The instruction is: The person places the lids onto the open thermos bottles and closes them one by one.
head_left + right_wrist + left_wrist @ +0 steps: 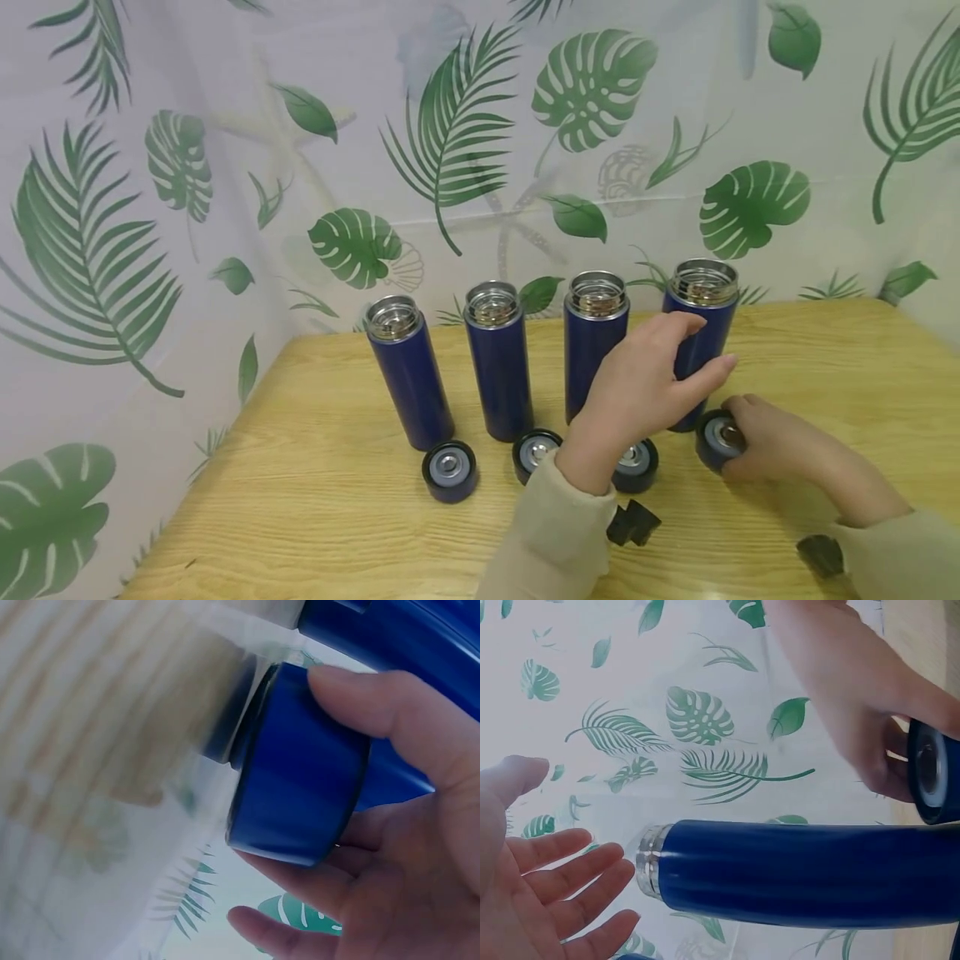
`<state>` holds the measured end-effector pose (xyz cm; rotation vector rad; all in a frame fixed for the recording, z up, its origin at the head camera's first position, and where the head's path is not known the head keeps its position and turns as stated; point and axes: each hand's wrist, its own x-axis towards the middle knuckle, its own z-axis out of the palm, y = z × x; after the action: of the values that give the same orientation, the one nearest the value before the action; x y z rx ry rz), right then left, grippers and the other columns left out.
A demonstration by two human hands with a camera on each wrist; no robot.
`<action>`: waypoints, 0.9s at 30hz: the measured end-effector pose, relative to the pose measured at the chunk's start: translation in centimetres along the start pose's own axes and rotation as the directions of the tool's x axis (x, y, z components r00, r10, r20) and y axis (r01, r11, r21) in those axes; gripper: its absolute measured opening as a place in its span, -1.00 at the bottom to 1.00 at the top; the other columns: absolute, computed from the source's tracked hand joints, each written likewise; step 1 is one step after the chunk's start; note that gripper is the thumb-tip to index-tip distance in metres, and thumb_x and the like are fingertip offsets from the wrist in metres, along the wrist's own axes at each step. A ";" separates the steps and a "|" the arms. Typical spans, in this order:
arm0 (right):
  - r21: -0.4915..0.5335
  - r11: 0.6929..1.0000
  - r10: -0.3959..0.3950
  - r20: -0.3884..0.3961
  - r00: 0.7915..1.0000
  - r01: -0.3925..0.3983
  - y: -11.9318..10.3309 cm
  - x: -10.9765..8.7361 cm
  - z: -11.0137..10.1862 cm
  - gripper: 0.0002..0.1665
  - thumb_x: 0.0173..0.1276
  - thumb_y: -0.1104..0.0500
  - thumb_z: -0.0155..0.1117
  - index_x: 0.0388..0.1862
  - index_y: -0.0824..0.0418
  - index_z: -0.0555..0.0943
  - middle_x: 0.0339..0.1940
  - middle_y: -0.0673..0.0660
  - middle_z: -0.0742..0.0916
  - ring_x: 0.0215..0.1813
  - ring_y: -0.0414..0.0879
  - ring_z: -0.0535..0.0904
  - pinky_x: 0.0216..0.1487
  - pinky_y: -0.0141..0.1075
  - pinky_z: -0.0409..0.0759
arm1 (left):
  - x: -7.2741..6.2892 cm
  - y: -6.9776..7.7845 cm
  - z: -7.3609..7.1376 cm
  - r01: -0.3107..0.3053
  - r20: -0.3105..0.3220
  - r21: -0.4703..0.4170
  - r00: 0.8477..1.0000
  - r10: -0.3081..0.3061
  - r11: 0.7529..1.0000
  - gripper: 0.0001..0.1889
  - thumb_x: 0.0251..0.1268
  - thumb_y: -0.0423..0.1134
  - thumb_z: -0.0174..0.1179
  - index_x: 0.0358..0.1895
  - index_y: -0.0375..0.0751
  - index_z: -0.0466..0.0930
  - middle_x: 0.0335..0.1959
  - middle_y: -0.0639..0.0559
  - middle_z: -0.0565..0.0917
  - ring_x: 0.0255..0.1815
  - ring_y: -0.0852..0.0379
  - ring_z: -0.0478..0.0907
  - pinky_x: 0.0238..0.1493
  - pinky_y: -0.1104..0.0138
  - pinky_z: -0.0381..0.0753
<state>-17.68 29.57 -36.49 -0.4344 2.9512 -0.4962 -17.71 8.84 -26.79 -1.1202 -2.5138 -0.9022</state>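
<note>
Four open blue thermos bottles would be several: a row of upright blue thermos bottles (411,379) with bare steel necks stands at the back of the table. The rightmost bottle (705,333) has my left hand (637,383) in front of it, fingers spread and holding nothing. In the left wrist view that bottle (802,874) lies across the picture beside the fingertips. My right hand (780,442) grips a blue bottle lid (718,442) by its side, its grey inner face with a metal disc turned up. The right wrist view shows the lid (300,772) between thumb and fingers.
Further lids (450,471) lie inner side up before the other bottles, two of them partly behind my left forearm. Black wrist pieces (633,523) show by the sleeves. A leaf-patterned cloth (480,167) hangs behind the wooden table (315,517).
</note>
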 end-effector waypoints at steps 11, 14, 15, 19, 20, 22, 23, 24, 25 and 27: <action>0.099 0.995 0.012 -0.193 0.981 0.007 -0.5 -0.2 -2.1 -0.27 -0.29 0.20 0.45 -0.25 0.66 0.32 -0.44 0.32 0.50 -0.40 0.07 0.43 -0.44 -0.16 0.42 | 0.3 -0.7 0.6 0.035 -0.044 0.060 0.999 -0.032 0.998 -0.54 0.27 0.08 -0.06 0.10 -0.12 0.40 0.03 0.13 0.47 0.01 0.32 0.38 -0.08 0.56 0.35; 0.109 0.994 0.000 -0.229 0.973 0.026 -0.6 -0.3 -3.0 -0.34 -0.28 0.23 0.46 -0.28 0.63 0.36 -0.48 0.25 0.53 -0.46 0.00 0.44 -0.48 -0.19 0.41 | 0.3 -0.8 0.7 0.052 -0.034 0.069 0.998 -0.050 0.996 -0.54 0.27 0.10 -0.06 0.11 -0.10 0.39 0.03 0.15 0.46 0.01 0.33 0.38 -0.08 0.56 0.36; 0.111 0.993 -0.005 -0.244 0.970 0.033 -0.6 -0.3 -3.3 -0.36 -0.28 0.24 0.46 -0.30 0.62 0.38 -0.50 0.23 0.54 -0.47 -0.02 0.44 -0.49 -0.20 0.41 | 0.4 -0.8 0.8 0.057 -0.031 0.072 0.998 -0.055 0.996 -0.53 0.26 0.10 -0.07 0.11 -0.10 0.39 0.03 0.15 0.46 0.01 0.33 0.38 -0.08 0.56 0.36; 0.107 0.994 -0.004 -0.290 0.957 0.037 -0.6 -0.5 -4.5 -0.36 -0.26 0.25 0.46 -0.28 0.63 0.38 -0.51 0.21 0.55 -0.48 -0.04 0.44 -0.49 -0.20 0.41 | 0.4 -0.7 0.8 0.071 -0.018 0.087 0.997 -0.070 0.994 -0.53 0.26 0.12 -0.07 0.12 -0.08 0.38 0.04 0.17 0.46 0.01 0.33 0.38 -0.08 0.55 0.36; 0.113 0.993 0.001 -0.294 0.956 0.033 -0.6 -0.6 -4.9 -0.33 -0.25 0.25 0.47 -0.25 0.66 0.37 -0.50 0.24 0.55 -0.47 -0.02 0.45 -0.48 -0.18 0.41 | 0.4 -0.7 0.8 0.074 -0.016 0.088 0.997 -0.073 0.993 -0.53 0.26 0.12 -0.07 0.12 -0.08 0.38 0.04 0.17 0.46 0.01 0.34 0.38 -0.09 0.55 0.36; 0.118 0.993 0.017 -0.303 0.953 0.020 -0.6 -0.8 -5.4 -0.27 -0.24 0.24 0.47 -0.20 0.68 0.34 -0.46 0.28 0.56 -0.44 0.02 0.46 -0.46 -0.16 0.42 | 0.5 -0.7 0.9 0.079 -0.013 0.089 0.997 -0.078 0.993 -0.53 0.26 0.12 -0.07 0.12 -0.08 0.38 0.03 0.17 0.46 0.01 0.33 0.38 -0.09 0.54 0.37; 0.124 0.992 0.023 -0.312 0.950 0.017 -0.5 -0.9 -5.7 -0.27 -0.23 0.25 0.47 -0.18 0.68 0.34 -0.45 0.29 0.56 -0.43 0.04 0.47 -0.45 -0.14 0.42 | 0.5 -0.7 0.9 0.083 -0.010 0.088 0.997 -0.082 0.993 -0.53 0.26 0.12 -0.07 0.12 -0.07 0.38 0.03 0.17 0.46 0.01 0.33 0.38 -0.09 0.54 0.37; 0.130 0.991 0.027 -0.315 0.949 0.015 -0.5 -1.0 -6.1 -0.24 -0.21 0.24 0.46 -0.15 0.70 0.31 -0.43 0.33 0.56 -0.41 0.08 0.48 -0.43 -0.11 0.42 | 0.5 -0.7 0.9 0.088 -0.008 0.086 0.996 -0.087 0.992 -0.52 0.26 0.13 -0.07 0.12 -0.07 0.38 0.03 0.18 0.45 0.01 0.34 0.38 -0.08 0.54 0.36; 0.135 0.991 0.030 -0.328 0.944 0.015 -0.5 -1.1 -6.3 -0.22 -0.19 0.25 0.46 -0.12 0.71 0.30 -0.40 0.37 0.55 -0.39 0.12 0.48 -0.42 -0.10 0.42 | 0.4 -0.7 0.9 0.092 -0.007 0.088 0.996 -0.092 0.992 -0.52 0.25 0.13 -0.07 0.12 -0.06 0.38 0.03 0.18 0.45 0.01 0.34 0.38 -0.08 0.54 0.37; 0.141 0.990 0.035 -0.364 0.931 0.018 -0.5 -1.1 -6.9 -0.24 -0.17 0.26 0.45 -0.09 0.69 0.30 -0.36 0.40 0.55 -0.36 0.16 0.49 -0.39 -0.06 0.41 | 0.4 -0.7 1.0 0.099 -0.003 0.093 0.995 -0.099 0.991 -0.52 0.25 0.13 -0.08 0.12 -0.06 0.38 0.03 0.18 0.45 0.01 0.33 0.38 -0.08 0.53 0.37</action>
<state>-17.57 31.50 -29.78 -0.3440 3.2356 -0.8677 -18.47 9.36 -27.63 -0.9766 -2.6032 -0.7996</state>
